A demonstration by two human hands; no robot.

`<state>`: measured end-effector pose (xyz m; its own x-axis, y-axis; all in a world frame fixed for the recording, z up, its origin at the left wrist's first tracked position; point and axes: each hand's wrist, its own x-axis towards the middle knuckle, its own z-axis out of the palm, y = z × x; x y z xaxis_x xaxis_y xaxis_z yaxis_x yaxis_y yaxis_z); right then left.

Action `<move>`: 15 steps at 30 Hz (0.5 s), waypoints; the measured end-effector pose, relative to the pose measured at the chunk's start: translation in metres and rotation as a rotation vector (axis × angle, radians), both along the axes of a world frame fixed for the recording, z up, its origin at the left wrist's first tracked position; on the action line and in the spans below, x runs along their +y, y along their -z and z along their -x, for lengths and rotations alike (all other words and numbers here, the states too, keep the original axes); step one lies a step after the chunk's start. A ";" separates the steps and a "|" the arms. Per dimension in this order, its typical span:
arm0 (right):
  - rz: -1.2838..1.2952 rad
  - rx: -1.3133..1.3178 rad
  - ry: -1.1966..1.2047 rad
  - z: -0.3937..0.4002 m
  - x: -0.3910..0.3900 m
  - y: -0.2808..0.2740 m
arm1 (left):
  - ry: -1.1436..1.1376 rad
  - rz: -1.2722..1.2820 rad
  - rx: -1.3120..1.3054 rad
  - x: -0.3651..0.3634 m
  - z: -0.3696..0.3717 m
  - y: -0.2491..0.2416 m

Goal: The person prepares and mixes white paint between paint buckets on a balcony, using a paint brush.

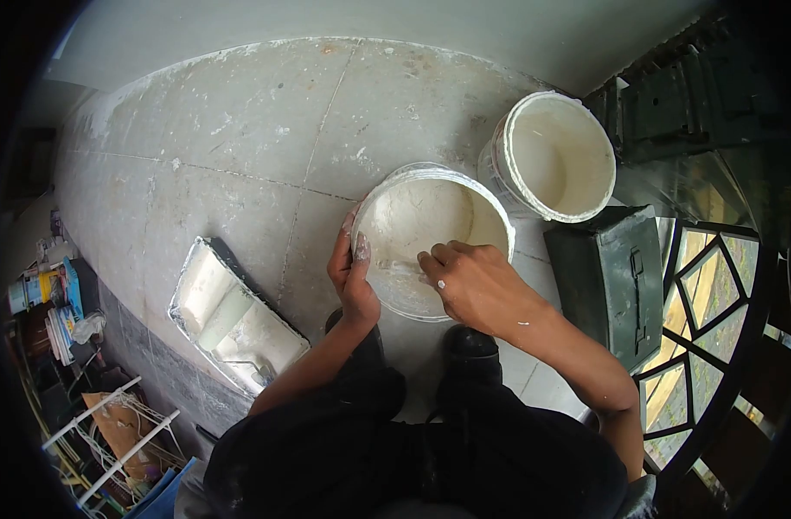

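A round white bucket (421, 171), its inside coated with pale paint or filler, stands on the floor just in front of my shoes. My left hand (354, 275) grips its left side, with whitish smears on the fingers. Over the bucket's right front part is my right hand (471, 281), back up and fingers curled in. A pale, blurred shape shows by those fingertips, and I cannot make out whether it is a held tool or wet material. White specks dot the right hand and forearm.
Behind to the right stands a second coated bucket (561, 156), beside a dark green metal box (607, 285). A paint tray (278, 333) with a roller (225, 317) lies at the left. Cluttered items (67, 320) fill the far left; a patterned metal grille (707, 303) is at right.
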<state>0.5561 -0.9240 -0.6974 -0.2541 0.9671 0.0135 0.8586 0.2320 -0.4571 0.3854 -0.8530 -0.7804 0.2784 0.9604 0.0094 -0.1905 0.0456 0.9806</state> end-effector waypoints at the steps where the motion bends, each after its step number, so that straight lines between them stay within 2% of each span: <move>1: -0.006 -0.046 0.017 0.000 -0.001 -0.004 | -0.009 0.001 0.010 0.000 -0.001 0.000; 6: -0.029 -0.094 0.185 -0.023 -0.019 -0.071 | -0.045 -0.012 0.059 -0.002 -0.010 -0.010; 10: -0.195 0.074 0.504 -0.067 -0.046 -0.102 | -0.086 0.037 0.024 0.003 -0.013 -0.005; 13: -0.138 0.004 0.775 -0.093 -0.055 -0.119 | -0.092 0.045 -0.011 0.009 -0.012 0.002; 15: -0.190 -0.161 0.661 -0.116 -0.048 -0.109 | -0.101 0.064 0.029 0.008 -0.013 -0.002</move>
